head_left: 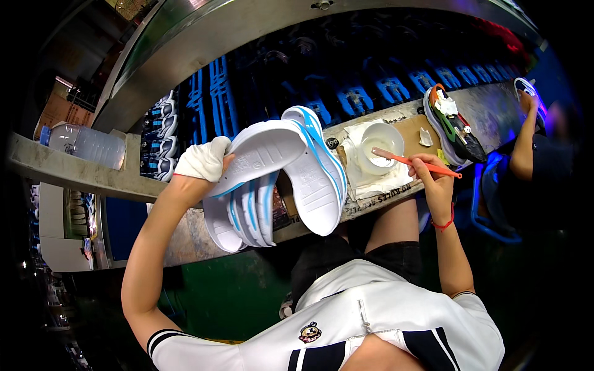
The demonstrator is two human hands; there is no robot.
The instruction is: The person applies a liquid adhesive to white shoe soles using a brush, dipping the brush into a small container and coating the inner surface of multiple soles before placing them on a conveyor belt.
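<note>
the left hand, partly wrapped in white cloth, grips a white shoe sole by one end, tilted over other white-and-blue soles on the bench; the right hand pinches an orange-handled brush, its tip over a white bowl. beyond the bowl, to the right, lies a multicoloured shoe.

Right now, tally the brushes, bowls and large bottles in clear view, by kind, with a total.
Brush: 1, in the right hand
White bowl: 1
Large clear bottle: 1
Total: 3
</note>
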